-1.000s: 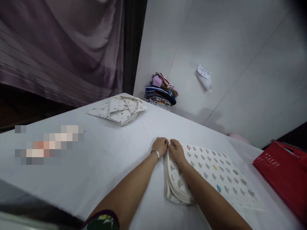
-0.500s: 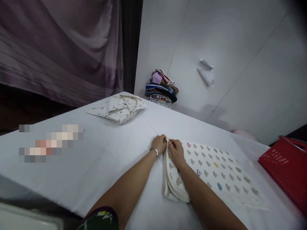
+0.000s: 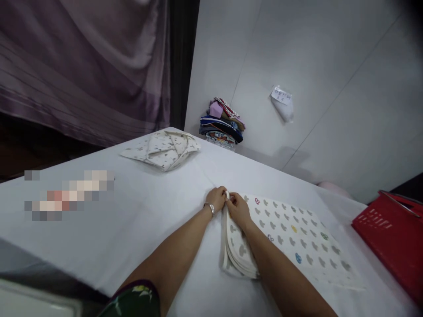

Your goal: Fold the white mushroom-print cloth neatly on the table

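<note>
A white cloth with grey and coloured mouse-head prints (image 3: 280,229) lies on the white-covered table (image 3: 155,211). Its left side is folded over in several layers, which fan apart at the near end. My left hand (image 3: 216,198), with a bracelet at the wrist, is closed on the far left corner of the fold. Right beside it, my right hand (image 3: 238,209) pinches the same corner from the other side, fingers bent. A small bit of the cloth's edge shows between the two hands. The fingertips are partly hidden.
A folded white printed garment (image 3: 165,149) lies at the table's far corner. Behind the table stands a stack of folded clothes (image 3: 222,121) by the wall. A red basket (image 3: 390,233) is at the right edge. A purple curtain (image 3: 99,66) hangs at the left.
Both hands stay at the folded corner of the cloth, with only slight finger movement. The view has shifted a little, and the paper on the wall now shows its writing.
</note>
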`<state>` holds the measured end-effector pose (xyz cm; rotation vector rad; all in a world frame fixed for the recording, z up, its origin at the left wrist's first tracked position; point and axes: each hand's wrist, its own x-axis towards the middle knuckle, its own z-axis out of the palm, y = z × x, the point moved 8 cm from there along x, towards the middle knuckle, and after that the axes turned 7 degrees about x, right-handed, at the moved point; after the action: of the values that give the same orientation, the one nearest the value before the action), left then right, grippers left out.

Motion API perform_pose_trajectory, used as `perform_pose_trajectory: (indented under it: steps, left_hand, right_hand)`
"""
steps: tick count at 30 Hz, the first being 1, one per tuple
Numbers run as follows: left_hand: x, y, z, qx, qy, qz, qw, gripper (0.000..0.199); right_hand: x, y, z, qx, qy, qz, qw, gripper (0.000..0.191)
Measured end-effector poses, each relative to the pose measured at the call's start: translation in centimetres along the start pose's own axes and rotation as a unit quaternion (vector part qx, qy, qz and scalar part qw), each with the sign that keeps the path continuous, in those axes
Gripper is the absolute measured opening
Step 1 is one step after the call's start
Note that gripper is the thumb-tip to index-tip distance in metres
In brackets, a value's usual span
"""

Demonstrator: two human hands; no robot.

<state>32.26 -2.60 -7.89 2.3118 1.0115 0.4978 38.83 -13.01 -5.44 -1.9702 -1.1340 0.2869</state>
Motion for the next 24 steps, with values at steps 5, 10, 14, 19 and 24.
perform_pose_trajectory:
  steps: [5, 10, 14, 19, 24]
  left_hand:
    - [0.1, 0.0, 0.0, -0.012, -0.009, -0.003, 1.0, 0.02]
    - [0.1, -0.2, -0.1, -0.029, -0.019, -0.007, 0.999, 0.017]
    - [0.1, -0.2, -0.2, -0.041, -0.02, -0.007, 0.999, 0.017]
    - [0.2, 0.0, -0.2, -0.042, -0.028, -0.002, 0.999, 0.02]
    - [0.2, 0.1, -0.2, -0.04, -0.032, 0.007, 0.999, 0.024]
  right_hand:
    - [1.1, 0.5, 0.4, -0.039, -0.077, 0.046, 0.995, 0.03]
    - [0.6, -0.9, 0.8, -0.129, -0.11, 0.049, 0.984, 0.034]
    - [-0.2, -2.1, 0.6, -0.172, -0.079, 0.012, 0.982, 0.031]
    - [0.1, -1.2, 0.0, -0.113, -0.08, 0.028, 0.99, 0.035]
    - [0.7, -0.6, -0.1, -0.104, -0.084, 0.059, 0.989, 0.031]
